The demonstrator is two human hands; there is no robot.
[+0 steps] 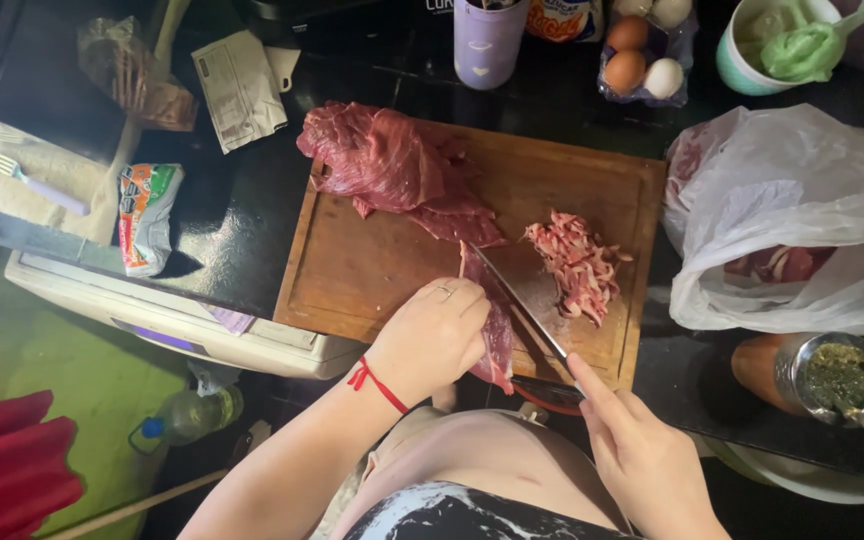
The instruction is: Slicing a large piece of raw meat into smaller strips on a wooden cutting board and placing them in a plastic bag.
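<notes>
- Head view looks straight down on a wooden cutting board (372, 270) set on a dark counter (242, 200).
- Left hand (437, 335) presses down on a strip of raw meat (497, 335) at the near edge of the board, fingers curled over it and closed against it (a ring shows on one finger, a red string on the wrist).
- Right hand (642, 460) holds a knife (522, 300) by its dark handle, fingers wrapped shut around it, index finger stretched along the top.
- Blade runs from near right toward far left, lying against the right side of the strip.
- A big slab of raw meat (387, 160) lies on the far left part of the board, well apart from the strip.
- A pile of trimmings (577, 265) sits just right of the blade.
- To the right, off the board, lies a white plastic bag (792, 210) with more meat inside.
- Far side: eggs (642, 55), a lilac cup (487, 40), a bowl with a green bag (797, 45).
- Near right stands a metal-rimmed cup of green herb (837, 375).
</notes>
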